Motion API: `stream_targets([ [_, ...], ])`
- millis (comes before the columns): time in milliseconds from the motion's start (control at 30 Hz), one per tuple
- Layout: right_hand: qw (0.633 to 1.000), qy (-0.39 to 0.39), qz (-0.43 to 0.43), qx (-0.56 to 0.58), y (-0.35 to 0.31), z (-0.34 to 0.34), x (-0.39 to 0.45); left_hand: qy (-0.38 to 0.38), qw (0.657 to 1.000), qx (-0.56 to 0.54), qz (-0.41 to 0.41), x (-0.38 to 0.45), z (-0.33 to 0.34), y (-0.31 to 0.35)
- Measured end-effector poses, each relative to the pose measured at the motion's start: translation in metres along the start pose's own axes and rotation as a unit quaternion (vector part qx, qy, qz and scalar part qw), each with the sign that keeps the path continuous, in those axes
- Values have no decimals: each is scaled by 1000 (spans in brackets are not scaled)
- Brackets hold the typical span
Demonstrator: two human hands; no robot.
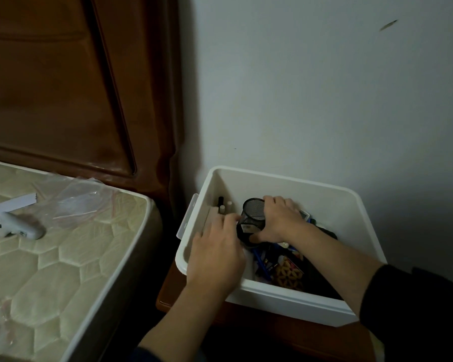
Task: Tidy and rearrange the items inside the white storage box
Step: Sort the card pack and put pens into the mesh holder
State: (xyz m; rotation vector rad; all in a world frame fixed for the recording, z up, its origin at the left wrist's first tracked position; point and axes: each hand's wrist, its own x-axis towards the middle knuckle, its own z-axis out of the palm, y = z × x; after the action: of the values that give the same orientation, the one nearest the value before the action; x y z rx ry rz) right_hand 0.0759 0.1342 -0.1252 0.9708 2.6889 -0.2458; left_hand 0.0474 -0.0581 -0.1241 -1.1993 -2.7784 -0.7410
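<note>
The white storage box [285, 184] stands on a wooden bedside table against the wall. Inside it a black mesh pen cup [251, 214] is tilted, its mouth toward the back left. My right hand [280, 219] grips the cup from the right, fingers over its top and thumb under its base. My left hand [216, 253] reaches in over the box's left side, its fingertips touching the cup's left wall. Upright markers [221, 203] stand in the back left corner. Blue pens [260, 259] and a patterned packet [289, 275] lie jumbled on the bottom.
A bare quilted mattress [50, 257] lies to the left, with a white controller [19, 227], a white strip [9, 205] and a clear plastic bag [76, 197] on it. A dark wooden headboard [63, 87] rises behind. The wooden bedside table [168, 291] shows beneath the box.
</note>
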Motion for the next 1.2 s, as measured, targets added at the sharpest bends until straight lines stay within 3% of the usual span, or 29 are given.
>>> stream_targets([
  [167, 999, -36, -25, 4, 11, 11, 20, -17, 995, -79, -59, 6, 4, -7],
  [400, 999, 10, -38, -2, 10, 20, 28, 5, 990, -108, -91, 6, 7, -6],
  [567, 986, 87, -111, 89, 22, 3, 6, 31, 985, -147, -87, 6, 3, -4],
  [667, 949, 194, -215, 127, 30, -17, -20, -1, 977, -193, -88, 9, -1, -6],
  [733, 920, 230, -282, 144, 28, -28, -40, -24, 951, -291, -102, 12, -8, -4],
  [833, 881, 224, -372, 189, 14, -38, -65, -22, 851, -514, -109, 13, -17, 3],
  [867, 867, 216, -402, 201, 10, -39, -71, 0, 843, -528, -102, 14, -18, 3],
  [933, 854, 193, -432, 218, 4, -40, -80, 42, 860, -502, -84, 10, -24, 2],
  [1000, 876, 175, -383, 235, 5, -40, -81, 103, 896, -421, -98, 5, -30, -4],
  [1067, 932, 154, -257, 206, 10, -33, -74, 184, 921, -323, -115, 0, -31, -14],
  [1133, 982, 66, -132, 122, 8, -20, -66, 197, 930, -284, -123, -4, -27, -19],
  [1200, 995, -39, -63, 61, 0, 3, -58, 172, 936, -276, -133, -9, -18, -20],
])
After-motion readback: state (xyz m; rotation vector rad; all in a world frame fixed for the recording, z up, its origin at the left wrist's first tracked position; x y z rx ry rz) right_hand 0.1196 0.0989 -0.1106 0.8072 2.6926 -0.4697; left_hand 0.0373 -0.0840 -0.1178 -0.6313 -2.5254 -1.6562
